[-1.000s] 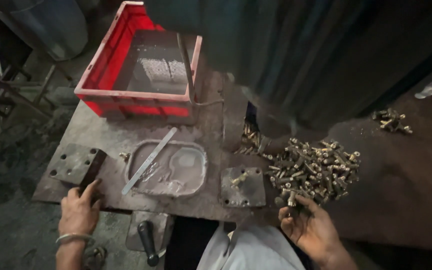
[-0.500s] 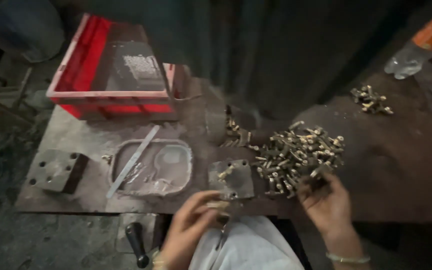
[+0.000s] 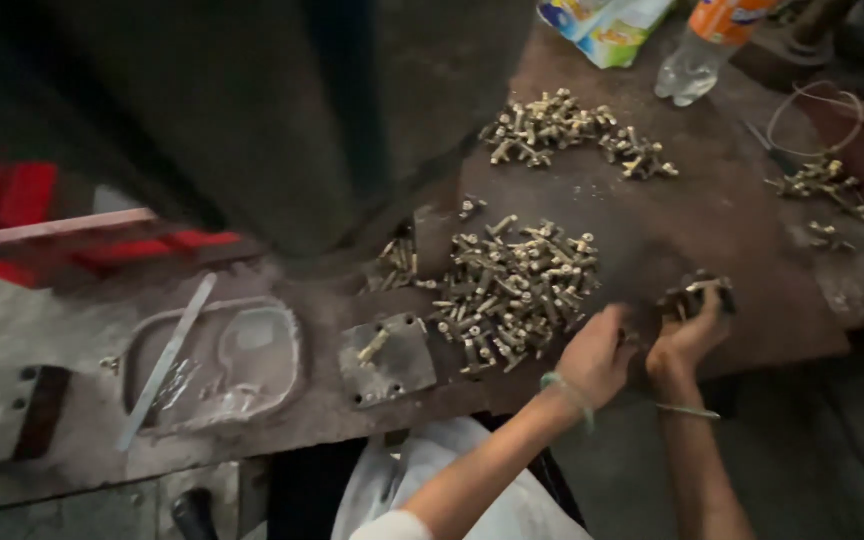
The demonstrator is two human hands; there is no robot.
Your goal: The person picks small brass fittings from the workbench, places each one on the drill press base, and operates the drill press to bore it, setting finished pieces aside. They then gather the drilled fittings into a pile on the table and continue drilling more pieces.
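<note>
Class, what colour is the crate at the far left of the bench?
Red crate, seen in the head view.

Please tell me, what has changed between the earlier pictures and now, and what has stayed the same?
The left hand left the dark block at the far left of the bench and moved right, to the edge of the big pile of brass fittings. The right hand moved right, out of that pile, and now holds a handful of fittings. The pile, the small metal plate, the flat metal strip and the red crate stayed in place.

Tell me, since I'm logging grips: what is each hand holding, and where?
The right hand cups a clump of brass fittings from below. The left hand rests at the big pile; any hold is unclear.
</note>
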